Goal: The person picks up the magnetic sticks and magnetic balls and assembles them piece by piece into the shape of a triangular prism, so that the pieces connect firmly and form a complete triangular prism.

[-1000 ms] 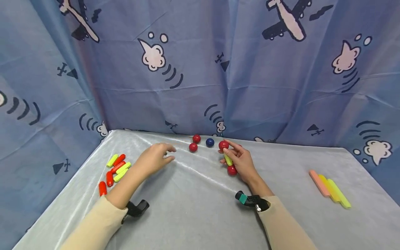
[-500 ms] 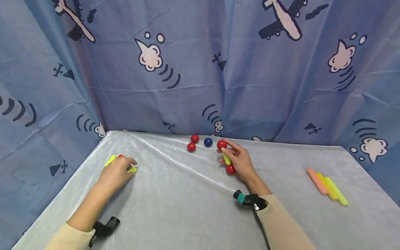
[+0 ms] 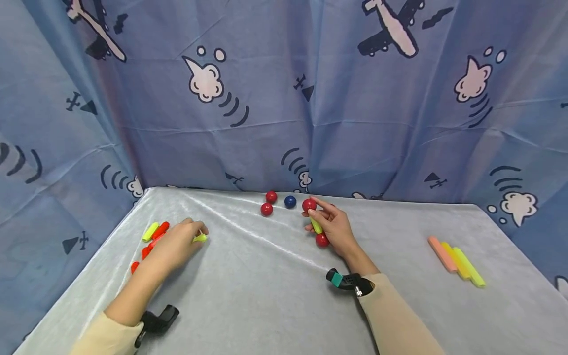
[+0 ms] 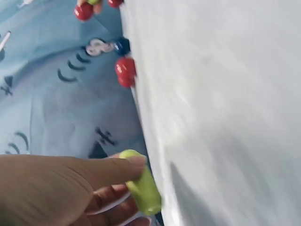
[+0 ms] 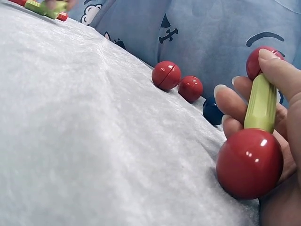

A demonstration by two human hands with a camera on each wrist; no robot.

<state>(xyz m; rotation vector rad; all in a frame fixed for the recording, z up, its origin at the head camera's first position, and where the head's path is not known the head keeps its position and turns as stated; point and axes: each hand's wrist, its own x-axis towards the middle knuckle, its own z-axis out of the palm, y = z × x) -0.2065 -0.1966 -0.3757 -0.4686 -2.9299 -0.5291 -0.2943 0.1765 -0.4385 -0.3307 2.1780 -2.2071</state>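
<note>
My left hand (image 3: 177, 244) is over the left side of the table, pinching a short yellow-green rod (image 4: 145, 190) between thumb and fingers. Under and beside that hand lie red rods (image 3: 160, 230), partly hidden by it, and another yellow-green rod (image 3: 150, 231). In my right hand (image 3: 337, 231) is a similar yellow-green rod (image 5: 261, 106) with a red ball at each end. The thumb presses the upper red ball (image 3: 309, 204); the lower red ball (image 5: 249, 164) sits at the near end, close over the cloth.
Between the hands, toward the back, are two loose red balls (image 3: 266, 209) and a dark blue ball (image 3: 290, 201). Three longer sticks, orange (image 3: 442, 254), yellow (image 3: 455, 260) and yellow-green (image 3: 469, 267), lie side by side at right. A patterned blue curtain (image 3: 257, 98) hangs behind the table.
My left hand has gone left to the pile of rods, picked up a yellow-green one and come slightly back right. The right hand keeps its hold, nearly still.
</note>
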